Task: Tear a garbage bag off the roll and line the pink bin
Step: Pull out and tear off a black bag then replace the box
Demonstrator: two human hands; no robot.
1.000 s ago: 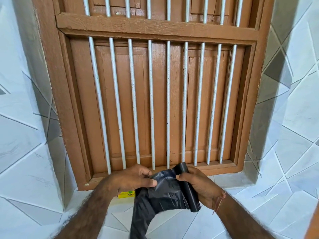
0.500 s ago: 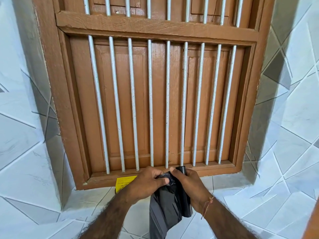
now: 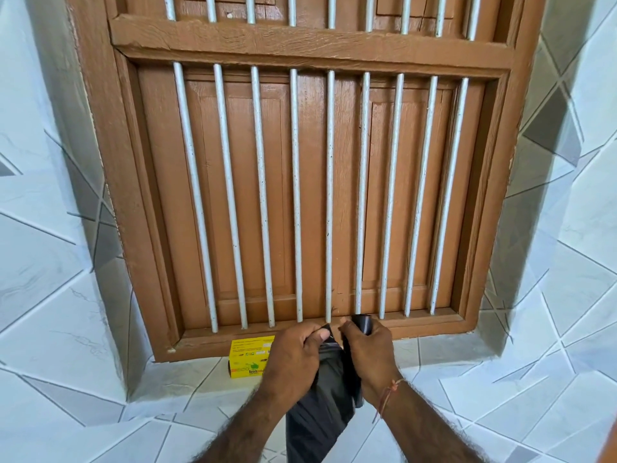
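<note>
At the lower centre of the frame, below a barred brown wooden window [image 3: 310, 182], I see both hands meeting over a black garbage bag roll [image 3: 362, 324]. The right hand [image 3: 370, 355] is closed around the roll, whose long axis runs nearly upright, its top end poking out above the fingers and its lower end showing just under the wrist. The left hand [image 3: 297, 357] is closed as well, thumb and fingers pinching the top edge of the loose garbage bag [image 3: 320, 412], which hangs down between the forearms toward the bottom edge of the frame. The two pinch points sit just beside each other, the bag immediately left of the roll, so I judge the tear turns on pulling the hands apart sideways across the roll's axis; the seam itself is hidden between the thumbs. A yellow bin-bag box [image 3: 247, 359] rests on the tiled ledge [image 3: 450, 389] just left of the left hand, against the window frame. The pink bin is nowhere in view, so lining it is not yet begun.
</note>
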